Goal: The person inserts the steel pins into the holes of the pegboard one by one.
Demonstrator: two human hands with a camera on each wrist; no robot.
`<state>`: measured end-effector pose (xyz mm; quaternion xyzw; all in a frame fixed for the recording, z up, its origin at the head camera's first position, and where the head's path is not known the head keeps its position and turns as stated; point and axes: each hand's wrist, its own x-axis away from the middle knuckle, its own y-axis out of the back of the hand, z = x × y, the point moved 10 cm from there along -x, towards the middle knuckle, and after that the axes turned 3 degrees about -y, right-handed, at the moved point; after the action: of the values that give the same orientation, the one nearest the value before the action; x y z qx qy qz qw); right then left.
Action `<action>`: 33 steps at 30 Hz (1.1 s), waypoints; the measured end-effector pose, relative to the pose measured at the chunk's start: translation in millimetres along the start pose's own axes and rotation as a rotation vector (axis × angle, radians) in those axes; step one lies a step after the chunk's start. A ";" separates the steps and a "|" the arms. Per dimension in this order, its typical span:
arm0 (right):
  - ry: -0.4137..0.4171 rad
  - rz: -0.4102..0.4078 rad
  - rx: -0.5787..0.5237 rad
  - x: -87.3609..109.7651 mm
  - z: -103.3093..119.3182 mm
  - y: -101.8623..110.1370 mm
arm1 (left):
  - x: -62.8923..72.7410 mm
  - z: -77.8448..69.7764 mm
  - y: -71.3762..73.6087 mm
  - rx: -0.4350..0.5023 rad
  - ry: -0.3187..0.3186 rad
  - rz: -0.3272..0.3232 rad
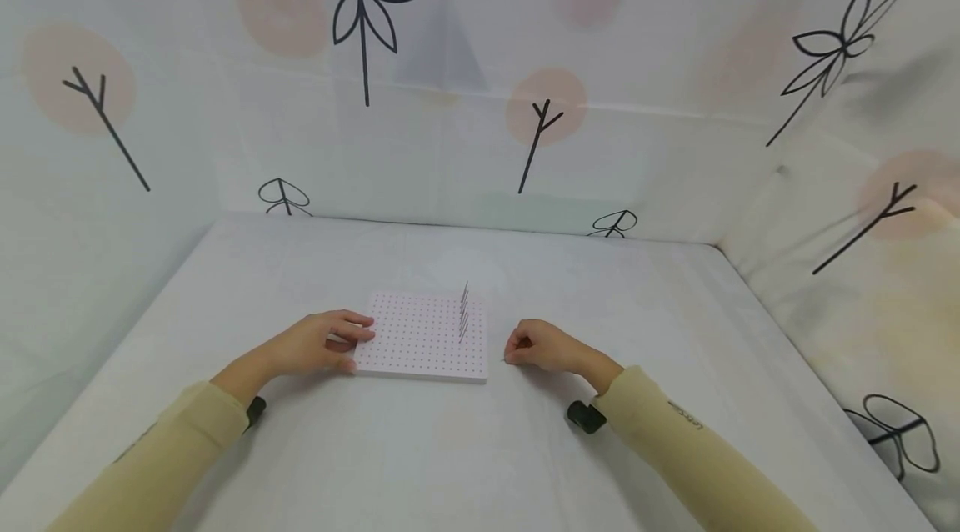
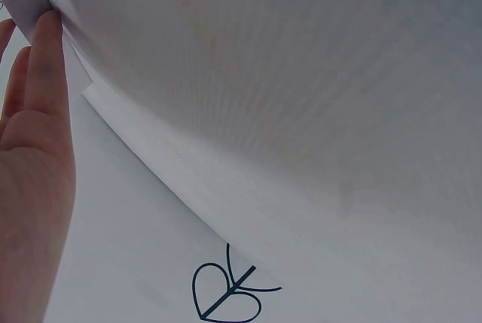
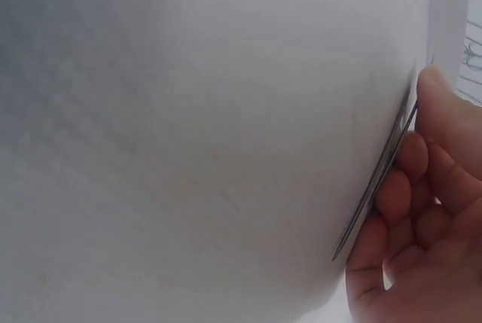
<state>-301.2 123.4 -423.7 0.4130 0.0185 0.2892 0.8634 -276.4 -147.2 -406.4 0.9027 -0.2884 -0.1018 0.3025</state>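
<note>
A white pegboard (image 1: 420,340) dotted with rows of small holes lies flat on the table. Several thin dark metal pins (image 1: 463,315) stand in a line near its right side. My left hand (image 1: 318,342) rests against the board's left edge, its fingers fairly straight and the thumb by the near left corner. To the right of the board, my right hand (image 1: 546,346) is low over the table with curled fingers. Seen from the right wrist, it pinches a thin metal pin (image 3: 376,176) between thumb and fingers, pointing down along the fingertips.
A white cloth covers the table (image 1: 450,449). Behind it hangs a patterned fabric backdrop (image 1: 450,140) with drawn flowers and twigs, and similar fabric closes in both sides. A dark wrist device (image 1: 586,417) sits under the right cuff.
</note>
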 end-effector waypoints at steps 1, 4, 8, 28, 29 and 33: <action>0.001 0.000 0.000 0.2 0.2 0.4 | -0.1 -0.2 0.0 0.002 -0.004 0.001; 0.013 -0.012 -0.007 1.5 1.9 2.5 | -0.4 0.1 0.0 0.007 -0.006 0.001; 0.040 -0.069 0.007 3.8 6.0 8.8 | -0.5 0.8 -0.3 0.018 -0.005 -0.001; 0.088 -0.242 -0.196 6.1 19.2 27.4 | 0.9 0.2 0.1 0.008 0.006 -0.007; 0.100 -0.242 -0.212 5.9 20.9 27.4 | 0.9 0.3 0.2 0.005 0.009 -0.007; 0.140 -0.216 -0.276 4.6 27.5 24.6 | 0.7 0.4 0.4 0.003 0.011 -0.006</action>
<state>-301.8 118.6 -386.8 0.2652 0.0832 0.2227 0.9344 -276.1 -148.1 -406.5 0.9045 -0.2843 -0.0974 0.3026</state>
